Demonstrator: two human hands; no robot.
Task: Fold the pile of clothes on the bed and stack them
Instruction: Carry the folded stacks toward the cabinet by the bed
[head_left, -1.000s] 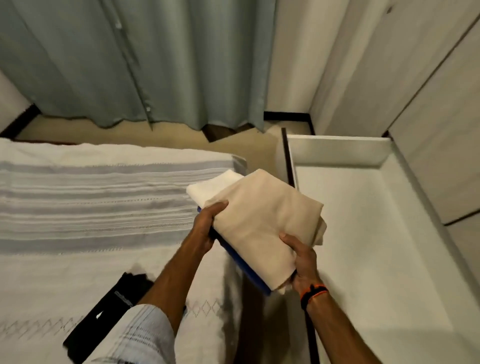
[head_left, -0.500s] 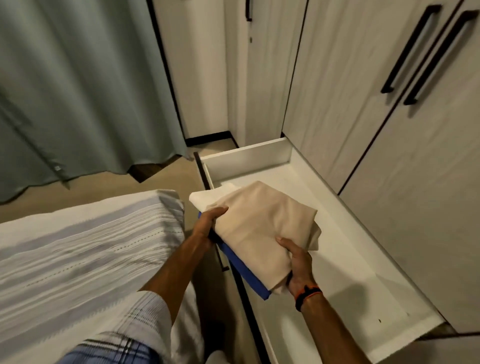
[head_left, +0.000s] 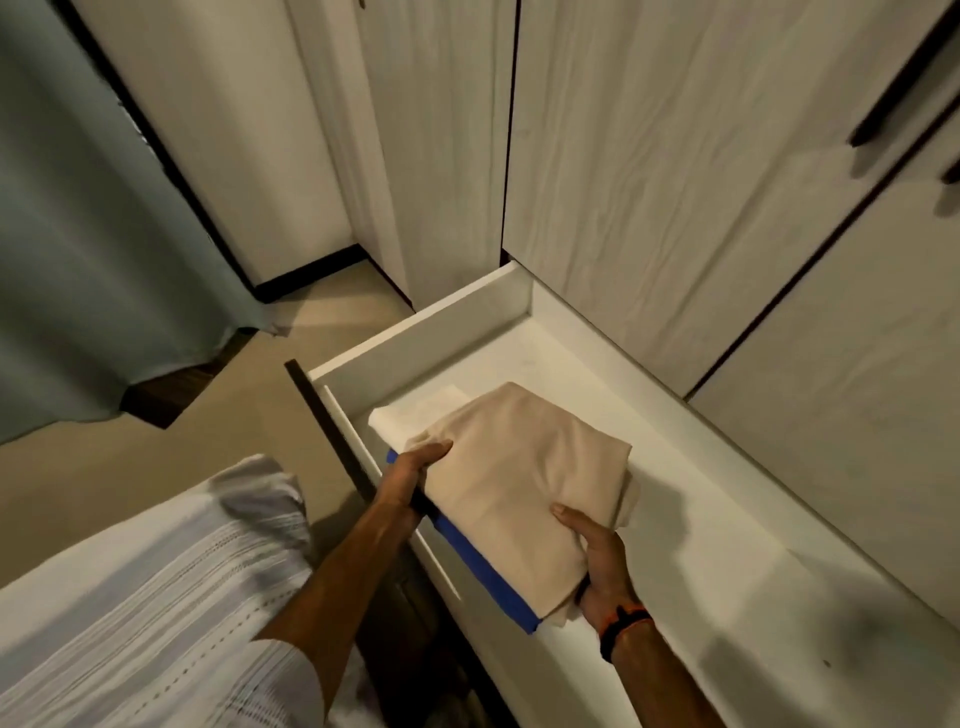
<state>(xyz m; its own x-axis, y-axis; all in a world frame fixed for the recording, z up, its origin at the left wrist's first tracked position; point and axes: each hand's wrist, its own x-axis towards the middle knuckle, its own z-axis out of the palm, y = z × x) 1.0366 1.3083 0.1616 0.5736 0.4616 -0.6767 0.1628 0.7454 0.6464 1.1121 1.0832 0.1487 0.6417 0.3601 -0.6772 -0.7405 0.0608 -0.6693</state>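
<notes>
Holding a stack of folded clothes (head_left: 511, 483) w/ both hands, over the open white drawer (head_left: 691, 457). Nearest, lower left: bed (head_left: 135, 603) w/ white-grey striped cover, pale sleeve at bottom edge. R hand (head_left: 597, 566) w/ dark-and-orange wristband (head_left: 621, 629), thumb curled over top of beige layer, fingers tucked under the stack's near corner. L hand (head_left: 410, 480) on the stack's left edge, thumb on top of beige cloth, fingers wrapped below, mostly hidden. Stack itself: beige piece on top, blue piece (head_left: 485, 571) under it showing along left edge, white piece (head_left: 415, 410) sticking out at far corner. Stack tilted, low inside drawer space, near its left wall; can't tell if touching drawer floor. Dark drawer front (head_left: 332, 431) running just beside L forearm. Farther: tan floor (head_left: 156, 441) btwn bed and drawer, teal curtain (head_left: 78, 234) far left hanging to floor. Beyond drawer: pale wood-grain wardrobe doors (head_left: 649, 182), dark handles (head_left: 904, 88) at upper right.
</notes>
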